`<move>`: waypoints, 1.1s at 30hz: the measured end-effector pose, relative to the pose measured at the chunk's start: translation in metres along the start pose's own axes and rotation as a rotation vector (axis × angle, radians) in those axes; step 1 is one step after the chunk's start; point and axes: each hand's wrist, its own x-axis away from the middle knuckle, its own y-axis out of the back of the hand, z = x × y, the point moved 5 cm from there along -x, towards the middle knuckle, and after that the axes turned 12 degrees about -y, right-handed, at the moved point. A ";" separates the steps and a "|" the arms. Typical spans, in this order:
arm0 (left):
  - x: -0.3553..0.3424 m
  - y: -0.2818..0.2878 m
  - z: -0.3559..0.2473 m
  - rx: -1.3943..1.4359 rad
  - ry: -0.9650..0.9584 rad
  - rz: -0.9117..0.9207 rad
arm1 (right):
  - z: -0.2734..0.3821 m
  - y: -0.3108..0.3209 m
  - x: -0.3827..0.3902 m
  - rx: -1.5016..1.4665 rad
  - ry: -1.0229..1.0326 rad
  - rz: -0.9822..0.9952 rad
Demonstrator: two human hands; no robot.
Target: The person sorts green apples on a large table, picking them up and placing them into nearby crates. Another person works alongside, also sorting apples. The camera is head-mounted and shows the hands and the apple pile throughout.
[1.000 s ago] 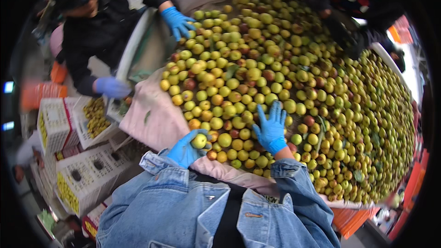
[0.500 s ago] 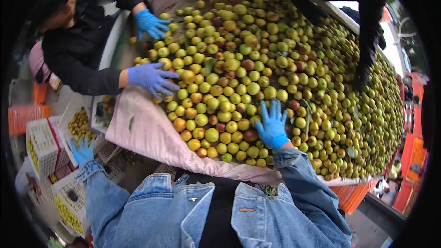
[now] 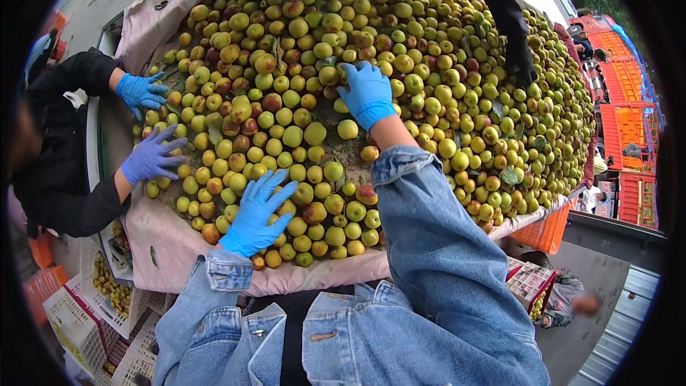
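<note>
Crates at far left: white slatted crates [image 3: 71, 314] sit low beside the table, some already filled with small green fruit.
Co-worker at left: a person in a black sleeve lays two blue-gloved hands [image 3: 146, 157] on the left edge of the heap.
Fruit: I look down on a broad heap of small round fruit [image 3: 300, 136], green-yellow with some russet, spread over a pinkish cloth [image 3: 164, 243] that covers the table from near edge to far edge.
Handling, as I judge it: each fruit looks light, firm and smooth, apt to roll away; the skin could bruise under a hard squeeze. A fingertip pinch around the middle of a single fruit seems best.
My left hand [image 3: 254, 218]: blue-gloved, palm down, fingers spread flat on the near fruit, gripping nothing; the denim sleeve [image 3: 214, 300] comes up from the lower edge.
My right hand [image 3: 366, 93]: blue-gloved, stretched farther into the middle of the heap, fingers loosely curved over the fruit; I cannot tell whether it holds one.
Far right: another dark sleeve [image 3: 504, 14] reaches in from the far side; orange crates [image 3: 622, 121] stand beyond the table.
</note>
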 end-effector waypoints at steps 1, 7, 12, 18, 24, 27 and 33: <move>-0.014 -0.011 -0.012 -0.142 -0.058 0.075 | -0.006 -0.006 -0.007 0.088 0.042 -0.009; 0.007 -0.018 0.036 -0.418 0.035 0.174 | 0.009 -0.006 0.036 0.012 0.330 0.255; 0.041 0.017 0.103 -0.678 0.295 0.233 | -0.042 0.019 0.110 -0.176 0.285 0.356; 0.083 0.046 0.147 -0.608 0.547 -0.048 | 0.034 -0.030 0.206 -0.092 0.445 0.550; 0.048 -0.006 0.032 -0.369 -0.077 0.361 | 0.084 -0.046 0.126 -0.269 0.378 0.286; 0.067 0.000 0.055 -0.501 -0.005 0.323 | 0.045 -0.007 0.094 -0.397 0.255 0.055; 0.098 0.044 0.128 -0.603 0.306 -0.091 | -0.019 -0.012 0.134 -0.008 0.205 0.462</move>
